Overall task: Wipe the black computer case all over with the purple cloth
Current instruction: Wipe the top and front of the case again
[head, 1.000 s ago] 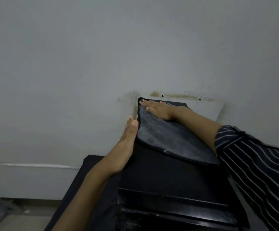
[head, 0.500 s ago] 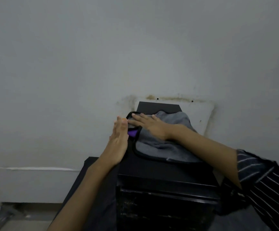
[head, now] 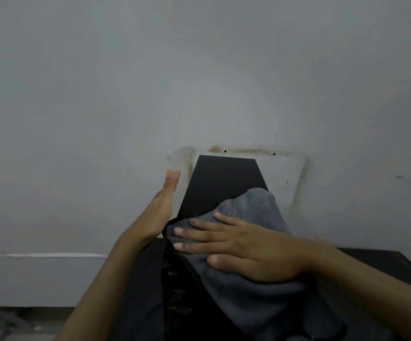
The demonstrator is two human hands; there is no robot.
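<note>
Right hand [head: 243, 252] and cloth [head: 253, 207] have slid back from the far half of the case [head: 224, 178] to its near end. The far part of the case top is now bare. Left hand [head: 165, 205] has hardly moved.

Right hand: flat, palm down on the cloth, pressing it onto the case top. Fingers [head: 199, 232] straight, slightly spread, pointing at the case's left edge. Thumb lies on the cloth on the near side.

Left hand: edge-on along the case's left side, fingers straight and pressed together, pointing toward the far end. It holds nothing. Can't tell whether it touches the case.

Cloth: looks grey in this light, dark hem. It is bunched over the near half of the case top and drapes down the near face.

Case: black, upright, far end close to the wall [head: 125, 94]. Brown stains [head: 248, 151] on the wall just above the case's far edge. Black surface [head: 383, 264] under the case, showing to its right. Floor [head: 15, 323] low to the case's left.
</note>
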